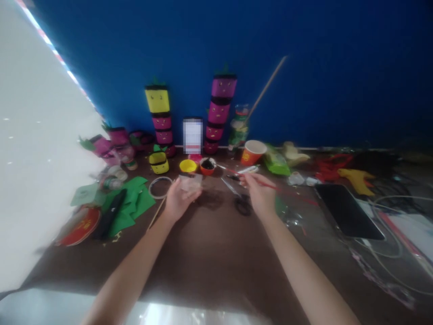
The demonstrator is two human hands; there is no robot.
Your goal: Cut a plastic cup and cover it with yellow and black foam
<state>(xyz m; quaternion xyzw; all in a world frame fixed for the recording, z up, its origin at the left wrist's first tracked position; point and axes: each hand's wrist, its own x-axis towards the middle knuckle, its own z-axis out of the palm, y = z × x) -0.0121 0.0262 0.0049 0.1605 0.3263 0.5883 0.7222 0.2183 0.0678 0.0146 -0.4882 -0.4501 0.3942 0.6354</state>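
Note:
My left hand (179,198) is closed around a small whitish, box-like piece (190,183) with a dark strip along its top edge. In my right hand (260,192) is a thin paintbrush (270,185) with a red handle, its tip pointing left toward a small cup of black paint (208,166). Beside that cup stands a cup of yellow paint (188,166), just beyond the whitish piece. A pair of scissors (242,204) lies on the table between my hands.
Stacked purple and yellow face figures (219,110) stand against the blue wall. A paper cup (253,152) is at the back right, a tablet (348,211) farther right. To the left lie a tape roll (150,189), green sheets (135,203) and a small yellow figure (158,163).

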